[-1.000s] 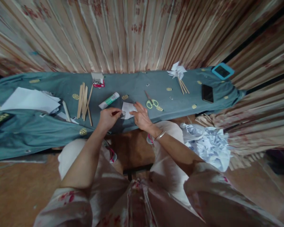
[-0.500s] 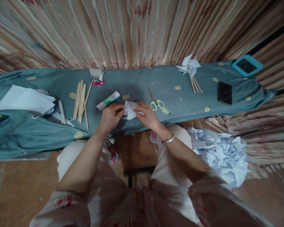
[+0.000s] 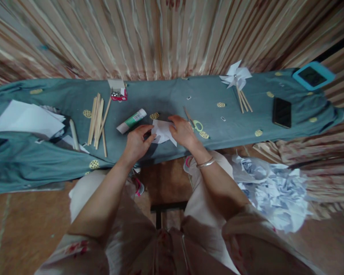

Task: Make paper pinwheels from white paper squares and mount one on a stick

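A small piece of white paper (image 3: 162,131) with cut, pointed flaps lies partly spread over the cloth, between my hands. My left hand (image 3: 137,144) pinches its left edge, thumb and forefinger close together. From the right, my right hand (image 3: 182,133) has its bent fingers and thumb on the paper's right side, partly covering it. Just left of the paper rests a green and white glue stick (image 3: 134,120). Scissors (image 3: 197,125) with light green handles are partly hidden behind my right hand.
Wooden sticks (image 3: 96,121), an open red box (image 3: 119,94) of small metal pieces and white sheets (image 3: 27,119) lie leftward. Rightward are a paper pinwheel (image 3: 236,76) on sticks, a phone (image 3: 281,112) and a blue-framed device (image 3: 314,75). A bag of paper scraps (image 3: 275,191) sits below.
The paper has spread out flatter, with a flap now pointing toward me. My right hand has shifted slightly right, over part of the scissors. The view has turned a little.
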A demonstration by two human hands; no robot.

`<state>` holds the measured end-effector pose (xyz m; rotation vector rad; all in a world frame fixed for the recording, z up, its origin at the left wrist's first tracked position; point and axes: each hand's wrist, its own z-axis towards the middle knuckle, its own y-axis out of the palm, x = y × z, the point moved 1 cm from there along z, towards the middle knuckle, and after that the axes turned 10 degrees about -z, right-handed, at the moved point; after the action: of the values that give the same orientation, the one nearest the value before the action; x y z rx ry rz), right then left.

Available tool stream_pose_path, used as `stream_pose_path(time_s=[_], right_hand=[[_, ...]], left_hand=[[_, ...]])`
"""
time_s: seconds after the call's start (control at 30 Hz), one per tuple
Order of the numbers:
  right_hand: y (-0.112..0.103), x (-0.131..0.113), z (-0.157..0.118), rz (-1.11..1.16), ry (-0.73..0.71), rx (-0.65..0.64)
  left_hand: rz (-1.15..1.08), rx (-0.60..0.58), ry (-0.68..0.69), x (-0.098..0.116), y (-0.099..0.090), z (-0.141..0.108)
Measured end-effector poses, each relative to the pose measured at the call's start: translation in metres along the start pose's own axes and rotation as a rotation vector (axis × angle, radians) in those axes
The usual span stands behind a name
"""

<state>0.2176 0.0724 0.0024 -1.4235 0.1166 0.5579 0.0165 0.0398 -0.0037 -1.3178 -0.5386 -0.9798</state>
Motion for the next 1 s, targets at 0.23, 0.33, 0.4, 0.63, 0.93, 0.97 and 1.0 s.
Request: stream_pose_path(time_s=[0.23, 0.33, 0.4, 0.63, 0.93, 0.97, 1.0], right_hand=[[-0.011, -0.005, -0.008, -0.037, 0.092, -0.069], [-0.016, -0.004, -0.014, 0.005, 0.118, -0.115], [-0.017, -0.002, -0.019, 0.048, 0.120, -0.151], [-0.017, 0.001, -0.028, 0.130, 0.073, -0.239], [-0.023, -0.004, -0.033, 0.111, 0.086, -0.227], [-0.023, -0.003, -0.034, 0.137, 0.080, -0.217], [-0.022, -0.001, -0.035, 0.163, 0.078, -0.206]], left_hand=[[-0.063, -0.007, -0.030, -0.002, -0.002, 0.002], [-0.066, -0.018, -0.046, -0.002, -0.002, 0.002], [-0.067, -0.022, -0.058, -0.001, -0.002, 0.003], [-0.085, -0.032, -0.088, -0.002, 0.005, 0.007], [-0.132, -0.064, -0.078, -0.006, 0.022, 0.020], [-0.112, -0.061, -0.060, -0.005, 0.022, 0.022], [-0.086, -0.052, -0.031, -0.002, 0.021, 0.023]])
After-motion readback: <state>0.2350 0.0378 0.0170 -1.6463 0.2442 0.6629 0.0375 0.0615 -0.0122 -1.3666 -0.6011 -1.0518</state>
